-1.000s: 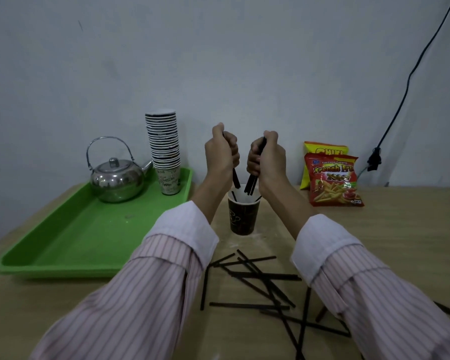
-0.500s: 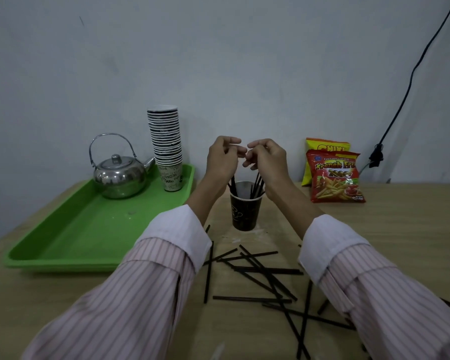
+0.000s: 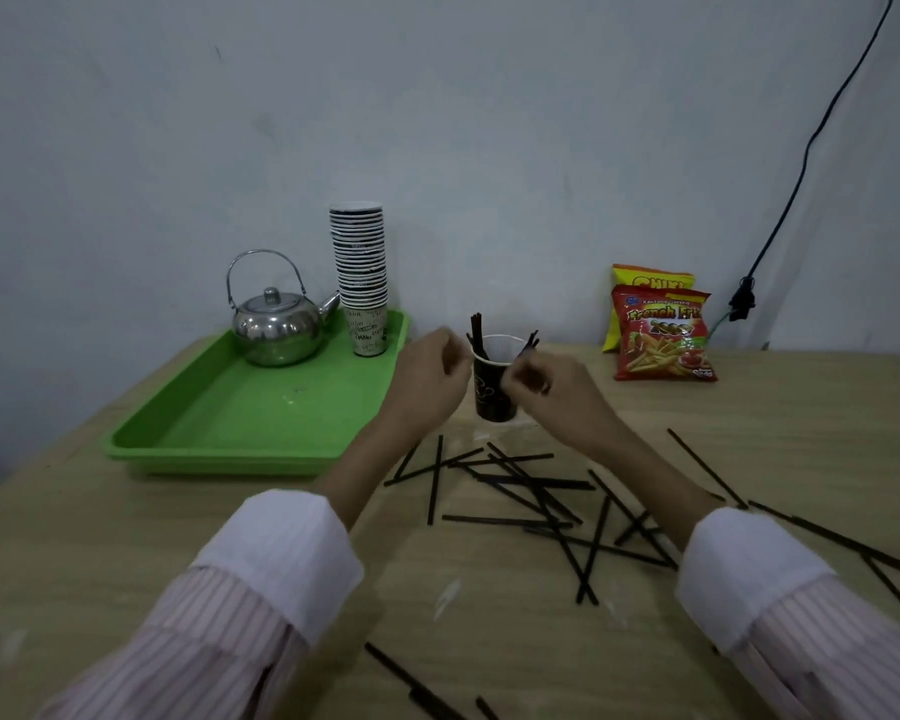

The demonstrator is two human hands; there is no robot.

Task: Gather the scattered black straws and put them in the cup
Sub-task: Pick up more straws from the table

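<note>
A dark paper cup with a white rim stands on the wooden table, with several black straws upright in it. My left hand hangs just left of the cup and my right hand just right of it. Both are blurred, with loosely curled fingers holding nothing. Several more black straws lie crisscrossed on the table in front of the cup, between my forearms and off to the right. One straw lies near the front edge.
A green tray at the left holds a steel kettle and a tall stack of paper cups. Two snack bags lean on the wall at the right, beside a black cable.
Both hands held straws over the cup and let them go into it. They have since dropped from above the rim to either side of the cup, empty.
</note>
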